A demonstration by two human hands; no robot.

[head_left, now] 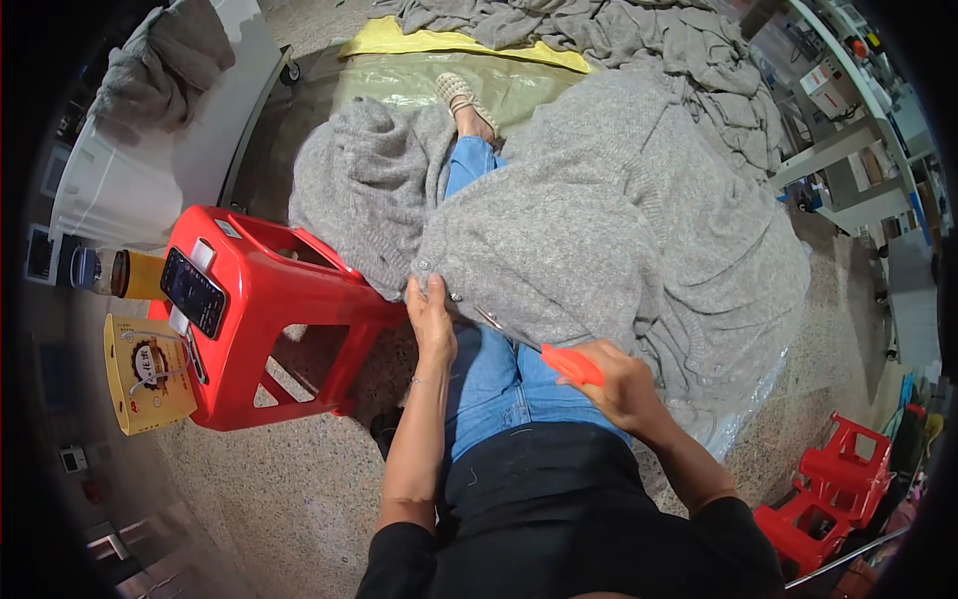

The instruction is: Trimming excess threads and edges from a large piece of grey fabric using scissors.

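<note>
A grey knitted garment (559, 230) lies spread across my lap and legs, its folds running off to the right. Near its edge, my left hand (431, 319) pinches the knit between thumb and fingers. Small shiny buttons (423, 265) show beside those fingertips. In my right hand (624, 384) is a pair of scissors (572, 365) with orange handles, gripped by the handles. Their metal blades point up and left toward the garment's lower edge, a short way right of my left hand. Whether the blades touch the knit, I cannot tell.
Left of me stands a red plastic stool (254, 329) carrying a phone (194, 292). A yellow paper bag (150, 374) is beside it. More grey knitwear (689, 50) lies ahead on yellow sheeting (409, 38). A white bin (160, 170) stands far left; red stools (838, 479) are at right.
</note>
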